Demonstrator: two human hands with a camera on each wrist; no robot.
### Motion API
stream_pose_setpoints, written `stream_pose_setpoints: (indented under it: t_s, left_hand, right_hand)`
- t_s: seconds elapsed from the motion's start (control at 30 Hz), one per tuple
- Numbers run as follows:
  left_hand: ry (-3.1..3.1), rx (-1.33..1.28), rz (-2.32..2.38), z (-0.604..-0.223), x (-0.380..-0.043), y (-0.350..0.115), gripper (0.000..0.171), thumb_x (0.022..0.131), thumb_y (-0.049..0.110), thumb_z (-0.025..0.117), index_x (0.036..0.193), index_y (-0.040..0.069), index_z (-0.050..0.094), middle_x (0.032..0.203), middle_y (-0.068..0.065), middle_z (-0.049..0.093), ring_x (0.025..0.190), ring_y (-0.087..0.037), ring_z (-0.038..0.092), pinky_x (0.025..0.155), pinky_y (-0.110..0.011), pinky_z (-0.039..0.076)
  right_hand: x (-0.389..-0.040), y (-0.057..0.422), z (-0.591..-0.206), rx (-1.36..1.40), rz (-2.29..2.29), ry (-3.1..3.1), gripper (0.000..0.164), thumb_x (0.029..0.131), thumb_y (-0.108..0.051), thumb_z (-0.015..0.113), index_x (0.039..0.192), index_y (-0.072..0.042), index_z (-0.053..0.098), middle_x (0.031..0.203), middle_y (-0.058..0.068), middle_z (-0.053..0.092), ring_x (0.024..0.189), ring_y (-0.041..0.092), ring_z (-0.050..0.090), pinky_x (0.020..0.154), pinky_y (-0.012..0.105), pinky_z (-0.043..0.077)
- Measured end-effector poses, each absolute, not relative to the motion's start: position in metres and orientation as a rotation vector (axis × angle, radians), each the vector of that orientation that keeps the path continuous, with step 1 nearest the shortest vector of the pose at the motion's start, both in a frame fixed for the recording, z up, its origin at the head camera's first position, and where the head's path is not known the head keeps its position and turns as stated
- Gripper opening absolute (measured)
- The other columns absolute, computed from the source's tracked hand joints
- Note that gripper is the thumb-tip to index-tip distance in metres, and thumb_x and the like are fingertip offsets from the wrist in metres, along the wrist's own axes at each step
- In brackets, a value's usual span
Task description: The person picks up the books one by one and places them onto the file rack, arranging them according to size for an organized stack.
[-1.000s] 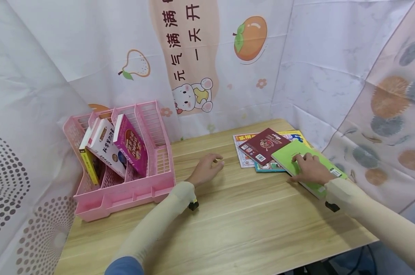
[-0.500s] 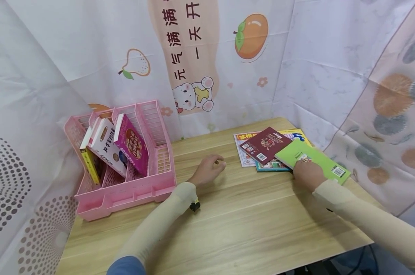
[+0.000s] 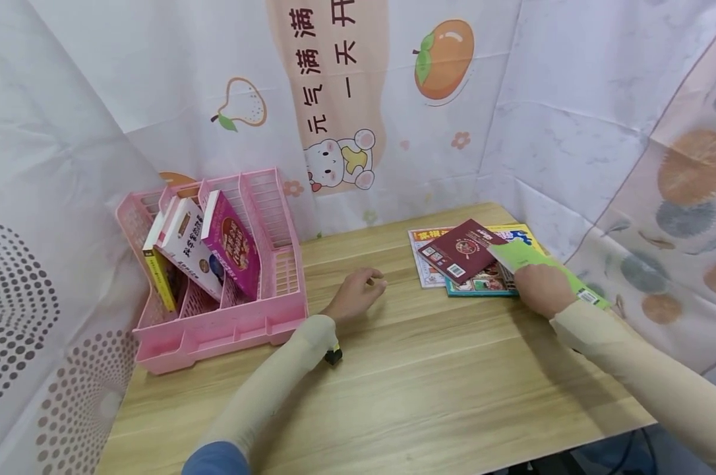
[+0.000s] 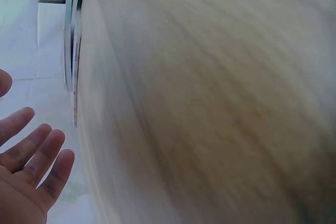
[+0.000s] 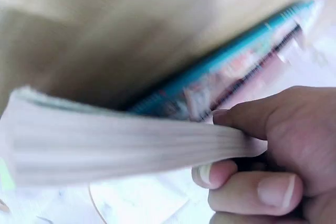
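My right hand [image 3: 544, 289] pinches the near edge of a green book [image 3: 571, 280], tilted up off the pile at the table's right. In the right wrist view the thumb and curled fingers clasp its page block [image 5: 126, 145]. Under and beside it lie a dark red book [image 3: 461, 249], a teal-edged book [image 3: 482, 285] and books with colourful covers [image 3: 428, 264]. My left hand [image 3: 355, 295] is held over the middle of the table with relaxed fingers and nothing in it; the left wrist view shows its fingers [image 4: 39, 156] spread.
On the left a pink book rack [image 3: 221, 323] holds a yellow book [image 3: 159, 277], a white book [image 3: 192, 247] and a magenta book [image 3: 233, 244] in its compartments. A printed cloth [image 3: 358, 99] hangs behind the wooden table [image 3: 405, 389].
My right hand went from resting on the green book's cover to gripping its near edge. That book has turned and tilted up. The left hand stays nearly still.
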State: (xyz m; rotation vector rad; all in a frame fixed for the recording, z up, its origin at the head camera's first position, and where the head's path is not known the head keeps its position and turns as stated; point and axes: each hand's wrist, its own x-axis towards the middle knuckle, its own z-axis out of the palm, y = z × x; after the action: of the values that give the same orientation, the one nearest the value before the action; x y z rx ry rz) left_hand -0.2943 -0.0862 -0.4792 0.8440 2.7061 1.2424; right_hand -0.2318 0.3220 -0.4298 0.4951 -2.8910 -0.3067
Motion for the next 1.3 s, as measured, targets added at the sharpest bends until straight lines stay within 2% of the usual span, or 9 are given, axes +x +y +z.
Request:
stream_pose_setpoints:
  t_s: [0.2, 0.4, 0.53, 0.63, 0.83, 0.93, 1.03, 1.17, 1.3]
  left_hand:
    - [2.688, 0.807, 1.270, -0.480, -0.297, -0.088, 0.049, 0.107, 0.042, 0.054, 0.139, 0.006, 0.060, 0.135, -0.004, 0.062, 0.117, -0.021, 0.059, 0.095, -0.044, 0.052]
    - [2.683, 0.813, 1.283, -0.482, -0.297, -0.089, 0.048, 0.106, 0.042, 0.055, 0.137, 0.006, 0.061, 0.133, -0.003, 0.063, 0.115, -0.021, 0.060, 0.093, -0.043, 0.052]
    - [2.706, 0.778, 1.286, -0.482, -0.298, -0.092, 0.044, 0.106, 0.039, 0.057, 0.136, 0.006, 0.062, 0.133, -0.003, 0.063, 0.114, -0.020, 0.060, 0.094, -0.043, 0.052]
    - [2.715, 0.780, 1.276, -0.482, -0.298, -0.093, 0.045, 0.106, 0.039, 0.057, 0.136, 0.007, 0.062, 0.133, -0.004, 0.063, 0.114, -0.021, 0.060, 0.095, -0.043, 0.052]
    - [2.707, 0.797, 1.259, -0.479, -0.297, -0.091, 0.049, 0.106, 0.044, 0.055, 0.137, 0.006, 0.061, 0.133, -0.005, 0.062, 0.116, -0.021, 0.059, 0.095, -0.042, 0.051]
    - [2.701, 0.790, 1.258, -0.478, -0.295, -0.090, 0.049, 0.106, 0.043, 0.055, 0.137, 0.005, 0.061, 0.133, -0.005, 0.062, 0.116, -0.021, 0.059, 0.096, -0.042, 0.051]
    - [2.697, 0.782, 1.258, -0.479, -0.295, -0.089, 0.048, 0.107, 0.041, 0.055, 0.137, 0.004, 0.061, 0.131, -0.004, 0.063, 0.114, -0.020, 0.059, 0.096, -0.040, 0.051]
    - [2.683, 0.783, 1.271, -0.480, -0.296, -0.089, 0.044, 0.107, 0.038, 0.056, 0.134, 0.004, 0.063, 0.125, -0.001, 0.065, 0.110, -0.017, 0.061, 0.094, -0.038, 0.052]
    - [2.639, 0.799, 1.288, -0.480, -0.296, -0.088, 0.038, 0.107, 0.035, 0.056, 0.126, 0.005, 0.068, 0.111, 0.003, 0.068, 0.101, -0.013, 0.062, 0.088, -0.035, 0.053]
  right_hand:
    - [-0.247, 0.320, -0.398, 0.434, -0.151, -2.893, 0.017, 0.087, 0.004, 0.057, 0.071, 0.004, 0.051, 0.063, 0.016, 0.053, 0.051, 0.037, 0.056, 0.044, 0.056, 0.050]
    - [-0.254, 0.327, -0.364, 0.239, 0.153, -2.923, 0.034, 0.106, -0.018, 0.047, 0.089, 0.012, 0.047, 0.067, 0.027, 0.054, 0.055, 0.042, 0.058, 0.047, 0.055, 0.049]
    - [-0.260, 0.337, -0.356, 0.229, 0.432, -2.915, 0.054, 0.112, -0.033, 0.037, 0.116, 0.020, 0.049, 0.088, 0.040, 0.061, 0.066, 0.043, 0.065, 0.049, 0.048, 0.051]
    - [-0.262, 0.347, -0.358, 0.206, 0.769, -2.875, 0.065, 0.111, -0.044, 0.034, 0.139, 0.014, 0.047, 0.111, 0.039, 0.064, 0.086, 0.044, 0.070, 0.063, 0.048, 0.057]
    - [-0.258, 0.365, -0.370, 0.199, 1.383, -2.753, 0.070, 0.108, -0.053, 0.037, 0.156, -0.002, 0.037, 0.131, 0.017, 0.065, 0.100, 0.012, 0.070, 0.081, 0.031, 0.058]
    - [-0.257, 0.371, -0.379, 0.226, 1.697, -2.655, 0.069, 0.109, -0.049, 0.039, 0.160, -0.005, 0.031, 0.126, 0.001, 0.068, 0.078, 0.001, 0.062, 0.072, 0.024, 0.055]
    - [-0.256, 0.373, -0.389, 0.265, 1.976, -2.531, 0.060, 0.110, -0.042, 0.041, 0.159, -0.007, 0.034, 0.108, -0.004, 0.071, 0.058, 0.008, 0.044, 0.055, 0.027, 0.041]
    - [-0.256, 0.371, -0.403, 0.353, 2.205, -2.410, 0.040, 0.112, -0.030, 0.043, 0.149, -0.017, 0.051, 0.089, 0.001, 0.067, 0.055, 0.012, 0.040, 0.053, 0.037, 0.018]
    - [-0.256, 0.365, -0.414, 0.438, 2.296, -2.407, 0.029, 0.112, -0.023, 0.043, 0.134, -0.025, 0.062, 0.073, 0.001, 0.052, 0.057, 0.010, 0.041, 0.052, 0.038, 0.015]
